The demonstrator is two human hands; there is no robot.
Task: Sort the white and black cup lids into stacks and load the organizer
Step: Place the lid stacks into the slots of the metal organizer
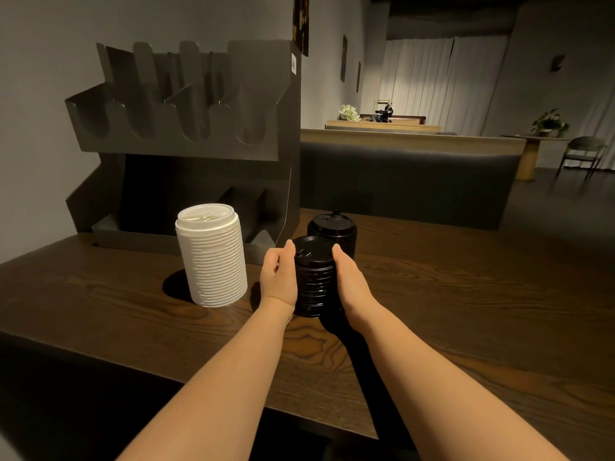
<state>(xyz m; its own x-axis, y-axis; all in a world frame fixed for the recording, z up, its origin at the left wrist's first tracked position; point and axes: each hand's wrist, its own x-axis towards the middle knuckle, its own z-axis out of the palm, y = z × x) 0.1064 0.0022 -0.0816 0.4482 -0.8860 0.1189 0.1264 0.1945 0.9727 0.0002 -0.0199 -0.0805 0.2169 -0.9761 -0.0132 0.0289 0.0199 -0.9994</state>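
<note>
A tall stack of white lids [212, 256] stands upright on the wooden table [466, 294], left of centre. Just right of it stands a stack of black lids [313, 277], held from both sides. My left hand [279, 276] presses its left side and my right hand [349, 277] its right side, thumbs up near the top lid. A second, shorter stack of black lids [331, 229] stands directly behind it. The dark organizer [186, 141] with its curved upper slots and lower bins stands at the back left, and no lids show in its slots.
The organizer backs onto a grey wall at the left. Beyond the table's far edge runs a dark upholstered bench [416, 184]. Farther back are a counter, a chair [580, 154] and curtains. The table's near edge [199, 377] drops off below my forearms.
</note>
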